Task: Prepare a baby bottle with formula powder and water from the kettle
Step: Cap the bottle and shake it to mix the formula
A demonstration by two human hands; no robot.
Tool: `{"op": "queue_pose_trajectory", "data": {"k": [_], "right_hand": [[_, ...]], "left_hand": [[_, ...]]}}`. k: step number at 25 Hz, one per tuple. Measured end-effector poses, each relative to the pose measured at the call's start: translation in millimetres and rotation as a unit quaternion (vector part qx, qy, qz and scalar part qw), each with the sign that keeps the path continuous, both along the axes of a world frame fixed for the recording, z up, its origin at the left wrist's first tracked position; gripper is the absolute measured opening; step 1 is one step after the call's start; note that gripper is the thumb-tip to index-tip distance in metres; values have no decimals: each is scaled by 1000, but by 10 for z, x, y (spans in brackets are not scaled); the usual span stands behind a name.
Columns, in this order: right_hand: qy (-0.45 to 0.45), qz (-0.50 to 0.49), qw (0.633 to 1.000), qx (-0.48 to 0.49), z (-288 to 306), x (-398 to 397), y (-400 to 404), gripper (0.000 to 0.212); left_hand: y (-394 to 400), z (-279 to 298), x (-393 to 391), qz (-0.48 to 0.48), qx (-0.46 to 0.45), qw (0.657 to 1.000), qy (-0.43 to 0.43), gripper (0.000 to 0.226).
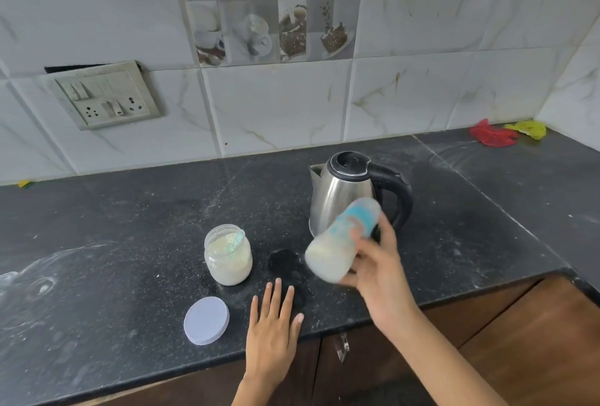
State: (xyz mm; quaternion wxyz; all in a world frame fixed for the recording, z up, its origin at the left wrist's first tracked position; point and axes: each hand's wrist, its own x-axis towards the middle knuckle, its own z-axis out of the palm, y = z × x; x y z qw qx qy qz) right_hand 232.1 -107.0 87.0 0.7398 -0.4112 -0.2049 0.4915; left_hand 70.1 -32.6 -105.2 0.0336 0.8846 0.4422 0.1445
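My right hand (380, 275) grips a baby bottle (341, 243) with a blue collar and clear cap, tilted in the air with its base down-left; milky liquid fills the lower part and the bottle looks motion-blurred. Behind it stands a steel kettle (341, 191) with a black lid and handle. An open glass jar of formula powder (228, 256) with a pale blue scoop inside sits left of the bottle. Its grey lid (206, 320) lies flat near the counter's front. My left hand (274, 331) rests flat on the black counter (130, 243), fingers spread, holding nothing.
A dark round wet patch (285, 264) marks the counter between jar and bottle. Red cloth (492, 134) and yellow cloth (529, 128) lie in the far right corner. A wall switchboard (104, 95) is on the tiles at left. Wooden cabinets (519, 340) sit below the counter edge.
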Motion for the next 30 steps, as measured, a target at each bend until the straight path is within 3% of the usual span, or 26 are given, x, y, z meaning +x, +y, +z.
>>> {"op": "queue_pose_trajectory", "data": {"k": [2,6,11,15,17,19,24,28,30], "right_hand": [[47,-54,997,4,43,61,10,66],[-41,87,994,-47,-48,-255,-179,79],[17,-56,998,-20,54,79,18,78],[-66,129,988,-47,-13,-287,-133,79],[-57,78,995,-22,-17,-112,-27,74],[17,-13,1000,2,84,41,66,68],[-74,124,989,-19,-5,-200,-74,74],[13,4,1000,13,68,93,90,67],[-45,84,995,-14,3,12,52,71]], "left_hand": [[-9,19,14,11,-11,1000,-4,54],[12,-42,-28,-24,9,1000,13,54],[-10,13,21,12,-22,1000,-1,55],[22,-95,-30,-30,-7,999,18,56],[14,-48,-24,-11,-18,1000,6,53],[-1,15,12,7,-31,999,-2,53],[8,14,-40,-32,-18,999,-12,54],[8,38,14,1,-22,1000,-1,54],[16,16,-17,-16,-19,1000,3,54]]}}
